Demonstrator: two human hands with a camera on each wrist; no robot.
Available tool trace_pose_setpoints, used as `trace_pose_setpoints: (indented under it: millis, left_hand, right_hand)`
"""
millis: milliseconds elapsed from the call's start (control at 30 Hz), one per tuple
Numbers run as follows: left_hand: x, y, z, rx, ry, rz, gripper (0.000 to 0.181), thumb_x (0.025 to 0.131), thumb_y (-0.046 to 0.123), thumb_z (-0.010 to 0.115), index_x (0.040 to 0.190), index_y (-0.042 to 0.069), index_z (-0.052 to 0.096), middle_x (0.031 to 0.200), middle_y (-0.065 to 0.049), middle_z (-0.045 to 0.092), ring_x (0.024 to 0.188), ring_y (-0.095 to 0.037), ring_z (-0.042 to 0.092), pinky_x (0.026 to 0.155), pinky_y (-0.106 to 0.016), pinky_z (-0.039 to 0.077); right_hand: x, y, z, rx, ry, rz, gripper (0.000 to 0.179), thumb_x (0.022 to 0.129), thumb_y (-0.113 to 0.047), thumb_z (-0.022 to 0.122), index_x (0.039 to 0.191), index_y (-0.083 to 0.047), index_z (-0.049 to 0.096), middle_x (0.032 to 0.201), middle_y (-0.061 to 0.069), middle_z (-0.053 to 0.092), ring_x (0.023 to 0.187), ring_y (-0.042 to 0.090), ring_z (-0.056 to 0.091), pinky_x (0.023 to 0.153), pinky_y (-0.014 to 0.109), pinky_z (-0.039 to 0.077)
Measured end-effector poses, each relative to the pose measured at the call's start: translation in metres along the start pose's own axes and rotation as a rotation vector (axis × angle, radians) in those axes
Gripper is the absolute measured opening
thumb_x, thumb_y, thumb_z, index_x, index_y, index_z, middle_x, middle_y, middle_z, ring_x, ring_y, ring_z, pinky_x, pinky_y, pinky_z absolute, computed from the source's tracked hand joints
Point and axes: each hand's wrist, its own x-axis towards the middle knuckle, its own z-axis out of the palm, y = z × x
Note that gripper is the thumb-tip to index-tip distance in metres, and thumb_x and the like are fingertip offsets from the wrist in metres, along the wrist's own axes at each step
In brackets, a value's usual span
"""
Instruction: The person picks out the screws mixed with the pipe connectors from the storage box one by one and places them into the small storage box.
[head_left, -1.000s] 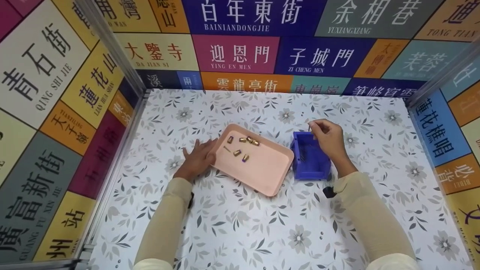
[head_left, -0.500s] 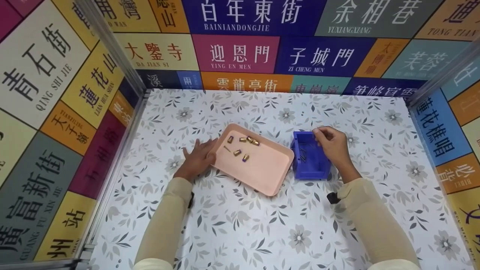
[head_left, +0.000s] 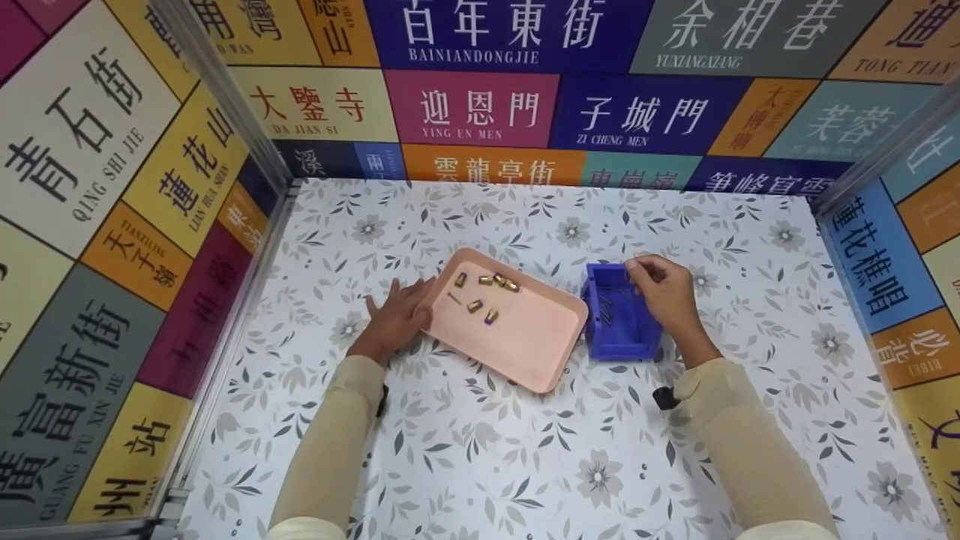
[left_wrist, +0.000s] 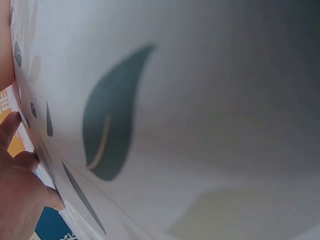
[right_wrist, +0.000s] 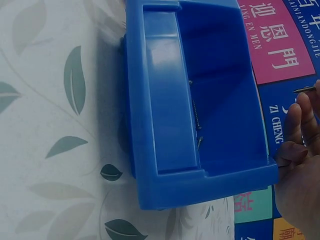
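Note:
My right hand (head_left: 666, 296) is over the right rim of the blue bin (head_left: 628, 350), thumb and fingertips together. In the right wrist view, the tip of a screw (right_wrist: 304, 90) sticks out from its fingers. Several thin dark screws (head_left: 606, 309) lie inside the bin; one screw (right_wrist: 196, 115) shows past its front wall. My left hand (head_left: 394, 319) rests by the left edge of the pink tray (head_left: 517, 341), fingers spread, thumb at the rim. In the left wrist view, its fingers (left_wrist: 30, 160) lie over the tabletop.
Inside the tray lie several short brass-coloured pieces with purple ends, such as one brass piece (head_left: 491, 316), and a small screw (head_left: 454, 298). Tray and bin stand close together on the floral-patterned table (head_left: 510, 465). Panels with printed signs (head_left: 480, 109) wall in the back and sides.
My right hand has shifted slightly right and lower, from above the bin's back corner to its right rim. The left hand, tray and bin have stayed put.

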Motion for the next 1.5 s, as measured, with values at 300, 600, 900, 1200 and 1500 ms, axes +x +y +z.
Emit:
trace_pose_setpoints:
  millis: [300, 600, 900, 1200, 1500]
  left_hand:
    - [-0.001, 0.001, -0.001, -0.009, -0.006, 0.004, 0.058, 0.102, 0.065, 0.021, 0.159, 0.052, 0.020, 0.171, 0.006, 0.023, 0.160, -0.035, -0.007, 0.116, -0.073, -0.017]
    - [-0.001, 0.000, -0.001, -0.001, -0.004, 0.001, 0.059, 0.102, 0.067, 0.020, 0.159, 0.053, 0.019, 0.171, 0.007, 0.023, 0.160, -0.035, -0.006, 0.116, -0.073, -0.016]
    - [-0.002, -0.001, -0.001, -0.014, -0.004, 0.006, 0.058, 0.103, 0.066, 0.021, 0.159, 0.053, 0.019, 0.171, 0.007, 0.023, 0.160, -0.035, -0.006, 0.116, -0.073, -0.017]
    - [-0.003, -0.001, 0.000, -0.010, 0.008, 0.039, 0.056, 0.105, 0.061, 0.023, 0.160, 0.050, 0.019, 0.170, 0.005, 0.024, 0.160, -0.036, -0.005, 0.115, -0.076, -0.016]
    - [-0.002, 0.000, -0.002, 0.000, -0.002, 0.034, 0.056, 0.105, 0.061, 0.023, 0.160, 0.051, 0.017, 0.170, 0.005, 0.024, 0.160, -0.035, -0.007, 0.115, -0.075, -0.016]
  right_hand:
    - [-0.001, -0.005, 0.000, 0.016, -0.003, 0.010, 0.020, 0.096, -0.011, 0.070, 0.095, 0.009, 0.074, 0.071, 0.000, 0.065, 0.058, 0.004, 0.058, 0.056, 0.018, 0.049]
    - [0.000, -0.004, 0.002, 0.013, -0.003, 0.009, 0.021, 0.096, -0.012, 0.071, 0.094, 0.009, 0.074, 0.070, -0.004, 0.065, 0.062, 0.030, 0.060, 0.055, 0.019, 0.049]
    - [0.002, -0.006, 0.014, 0.047, -0.036, 0.003, 0.021, 0.096, -0.013, 0.070, 0.096, 0.007, 0.074, 0.074, 0.016, 0.066, 0.062, 0.031, 0.060, 0.056, 0.021, 0.051]
    - [0.005, -0.023, 0.047, 0.055, -0.074, -0.032, 0.016, 0.096, -0.012, 0.070, 0.097, 0.003, 0.077, 0.073, 0.010, 0.066, 0.061, 0.031, 0.060, 0.054, 0.020, 0.048]
    - [0.008, -0.041, 0.086, 0.093, -0.142, -0.110, 0.015, 0.096, -0.009, 0.069, 0.100, 0.005, 0.076, 0.082, 0.026, 0.069, 0.062, 0.016, 0.061, 0.058, 0.017, 0.049]
